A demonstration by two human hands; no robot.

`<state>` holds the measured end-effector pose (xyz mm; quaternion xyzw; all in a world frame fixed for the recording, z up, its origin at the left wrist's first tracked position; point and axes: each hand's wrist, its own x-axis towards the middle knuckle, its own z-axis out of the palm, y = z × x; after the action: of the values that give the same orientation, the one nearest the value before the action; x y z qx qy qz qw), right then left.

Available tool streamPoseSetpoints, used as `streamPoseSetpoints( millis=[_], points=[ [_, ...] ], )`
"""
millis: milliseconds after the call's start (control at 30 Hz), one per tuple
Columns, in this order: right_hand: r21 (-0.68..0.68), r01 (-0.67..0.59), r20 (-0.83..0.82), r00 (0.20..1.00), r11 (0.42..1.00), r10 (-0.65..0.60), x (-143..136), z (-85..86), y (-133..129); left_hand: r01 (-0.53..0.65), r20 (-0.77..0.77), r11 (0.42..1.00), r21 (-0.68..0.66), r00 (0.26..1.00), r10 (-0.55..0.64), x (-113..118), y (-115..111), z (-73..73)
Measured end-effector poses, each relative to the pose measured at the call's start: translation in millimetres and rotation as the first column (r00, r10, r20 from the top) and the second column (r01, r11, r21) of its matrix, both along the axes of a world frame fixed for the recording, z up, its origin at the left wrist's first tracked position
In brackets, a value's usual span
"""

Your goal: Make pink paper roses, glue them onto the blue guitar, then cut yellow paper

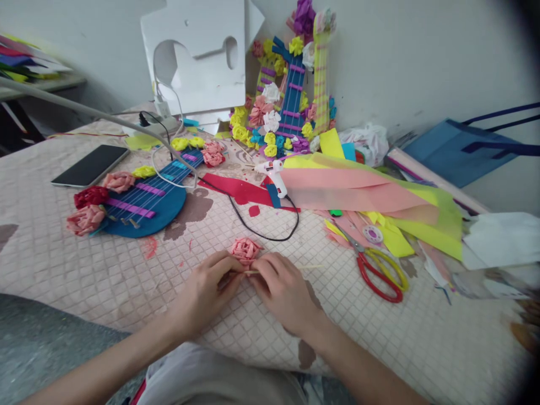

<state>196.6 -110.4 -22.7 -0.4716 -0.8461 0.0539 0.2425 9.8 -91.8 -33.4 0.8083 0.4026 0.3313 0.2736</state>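
A pink paper flower (245,249) sits just beyond my fingertips, near the table's front edge. My left hand (213,284) is closed at the flower's lower left side, its thumb and fingers pinched together at the base. Close beside it, my right hand (280,287) pinches a thin pale wooden stick (310,266), which pokes out to the right past the knuckles. The stick's other end reaches between both hands below the flower. Whether the left fingers grip the stick or the flower's base is hidden.
Left on the table lie a blue guitar-shaped craft (169,205) with paper flowers and a phone (90,165). A white glue gun (273,175) with a black cord lies ahead. Red-and-yellow scissors (375,267) and pink paper sheets (350,188) are at right. Decorated guitars (291,95) lean at the wall.
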Motion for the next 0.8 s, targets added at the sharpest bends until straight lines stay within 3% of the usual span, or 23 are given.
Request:
streamPoseSetpoints(
  millis=[467,800],
  points=[
    [0.044,-0.011,0.049,0.999,0.999,0.009,-0.4,0.7,2.3,0.005,0.035,0.999,-0.04,0.999,-0.003,0.3,-0.7,1.5],
    [0.023,-0.043,0.058,0.997,0.999,0.041,1.7,-0.8,2.1,-0.019,-0.044,0.997,0.081,0.999,0.022,3.4,-2.6,-1.5]
  ],
)
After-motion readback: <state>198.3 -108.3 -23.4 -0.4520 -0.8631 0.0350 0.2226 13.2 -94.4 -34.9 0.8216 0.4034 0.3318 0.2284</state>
